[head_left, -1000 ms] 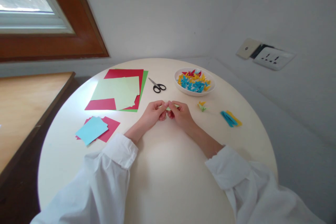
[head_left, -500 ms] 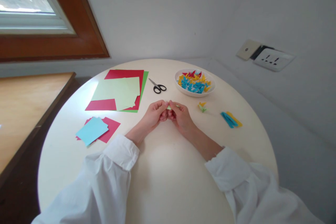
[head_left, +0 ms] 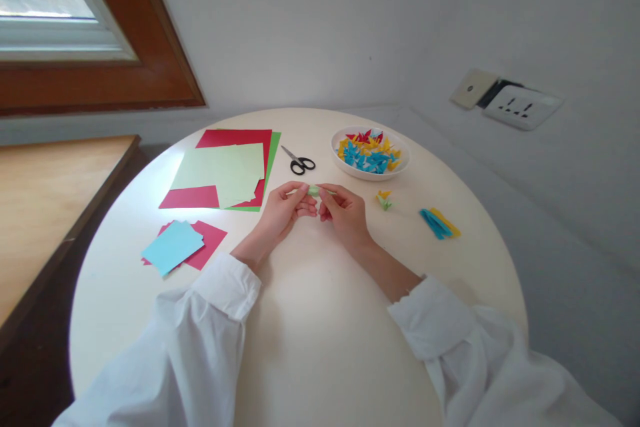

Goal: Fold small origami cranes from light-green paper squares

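Both my hands meet over the middle of the round cream table (head_left: pixel 310 333). My left hand (head_left: pixel 284 210) and my right hand (head_left: pixel 344 212) each pinch an end of a small folded pale green paper piece (head_left: pixel 314 191), fingers closed on it. Black scissors (head_left: pixel 299 161) lie just beyond the hands. A white bowl (head_left: pixel 400 167) holding several folded yellow, blue and red paper pieces stands at the back right. One small yellow and green folded piece (head_left: pixel 384 199) lies right of my right hand.
Large sheets of pale green, red and green paper (head_left: pixel 223 173) lie stacked at the back left. A light blue sheet on red paper (head_left: pixel 175 245) sits near the left edge. Blue and yellow folded strips (head_left: pixel 439 223) lie at the right. A wall socket (head_left: pixel 523 107) is on the right wall.
My hands have shifted slightly away from me while working the green piece, and my fingertips now sit a little apart with the piece showing between them.
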Tool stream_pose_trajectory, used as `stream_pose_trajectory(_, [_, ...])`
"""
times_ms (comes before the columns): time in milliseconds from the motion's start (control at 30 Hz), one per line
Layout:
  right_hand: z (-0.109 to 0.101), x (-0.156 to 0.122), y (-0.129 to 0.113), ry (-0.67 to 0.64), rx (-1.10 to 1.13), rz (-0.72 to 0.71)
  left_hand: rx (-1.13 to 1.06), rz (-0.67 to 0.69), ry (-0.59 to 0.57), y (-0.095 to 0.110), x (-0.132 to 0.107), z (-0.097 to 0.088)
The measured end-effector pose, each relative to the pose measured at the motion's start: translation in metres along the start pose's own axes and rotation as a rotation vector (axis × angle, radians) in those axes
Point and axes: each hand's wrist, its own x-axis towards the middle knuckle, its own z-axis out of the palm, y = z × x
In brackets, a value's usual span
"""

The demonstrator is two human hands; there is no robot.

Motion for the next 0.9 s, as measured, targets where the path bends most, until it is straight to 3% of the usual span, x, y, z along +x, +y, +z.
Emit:
stream_pose_trajectory(533, [-0.0019,0.0020,0.0029,0.030,-0.024,-0.058,0.034,0.103,0.053,0.0022,0.0012,-0.0004])
stream_pose_trajectory(900, [-0.0025,0.0030,0.0041,0.050,-0.043,-0.092,0.119,0.168,0.015,0.0000,-0.0001,-0.0006])
